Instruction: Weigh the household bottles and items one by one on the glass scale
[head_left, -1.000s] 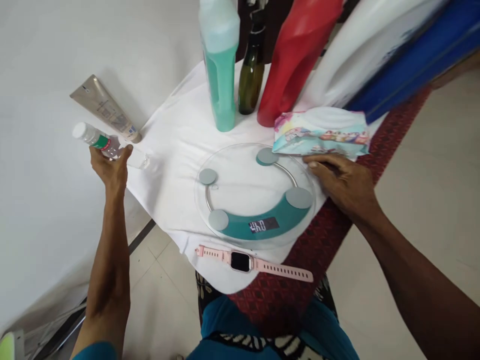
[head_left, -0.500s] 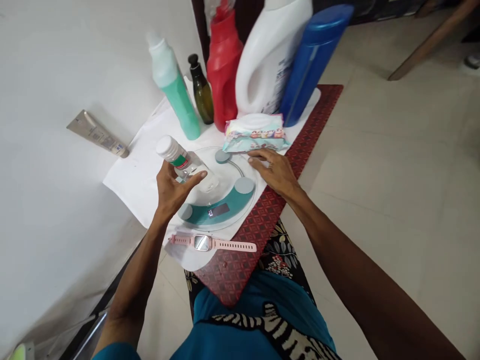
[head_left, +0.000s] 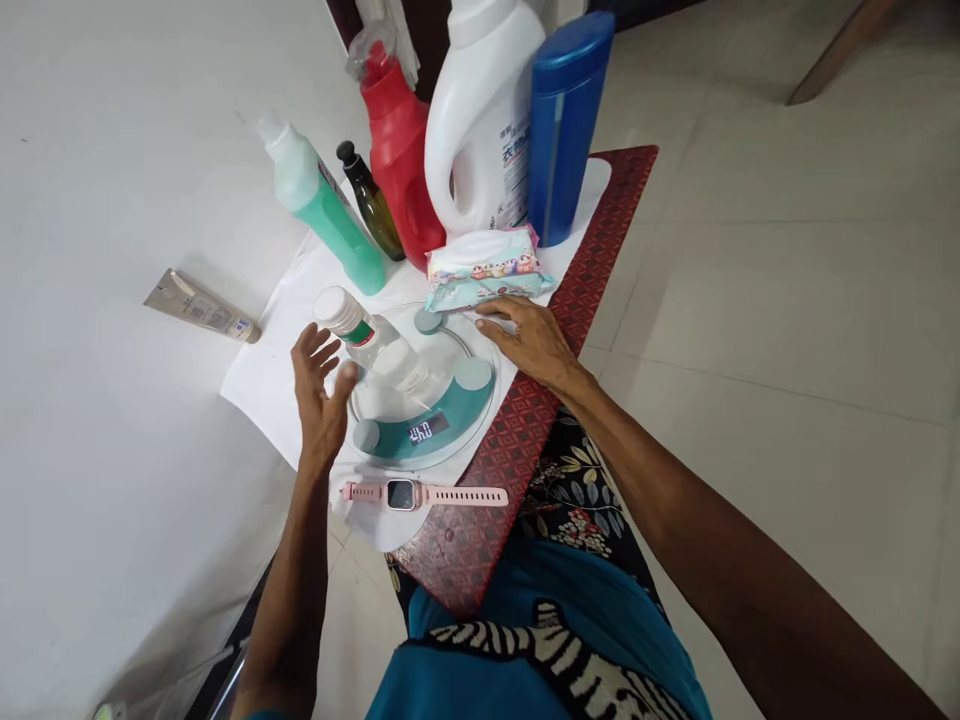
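Worn are a teal top [head_left: 450, 680] with cream-and-black stripes [head_left: 574, 662] and black, flower-printed legwear [head_left: 581, 490].

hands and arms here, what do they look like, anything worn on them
The left hand and right hand are both gloveless. Each forearm is bare, with no cuff at the wrist. A blue sleeve edge just shows on the left arm; none shows on the right arm.

Back's basically walled off: red jug [head_left: 401, 150], white jug [head_left: 487, 85] and blue bottle [head_left: 568, 140] stand packed together, wipes pack [head_left: 484, 272] right in front. Easiest way through is the bare white cloth [head_left: 291, 288] between the tube [head_left: 206, 308] and the clear bottle [head_left: 382, 350].
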